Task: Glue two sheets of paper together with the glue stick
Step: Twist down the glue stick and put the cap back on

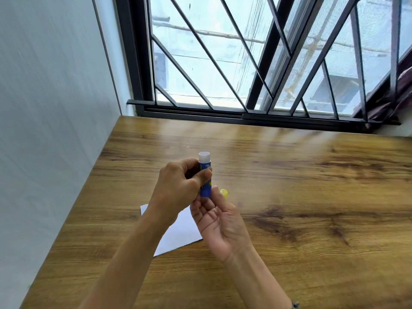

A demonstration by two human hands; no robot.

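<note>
A blue glue stick point(205, 166) with its white open top stands upright above the table, uncapped. My left hand point(178, 188) is closed around its middle. My right hand point(219, 221) is palm up just below, its fingertips touching the stick's lower end. A small yellow cap point(224, 192) shows just behind my right fingers; whether they hold it or it lies on the table I cannot tell. White paper point(180, 230) lies flat on the wooden table point(312, 197) under my hands, mostly hidden by my forearms, so I cannot tell if it is one sheet or two.
The table meets a white wall point(51, 130) on the left. A black-framed window with metal bars point(256, 63) runs along its far edge. Dark cloth point(392, 101) hangs at the far right by the window.
</note>
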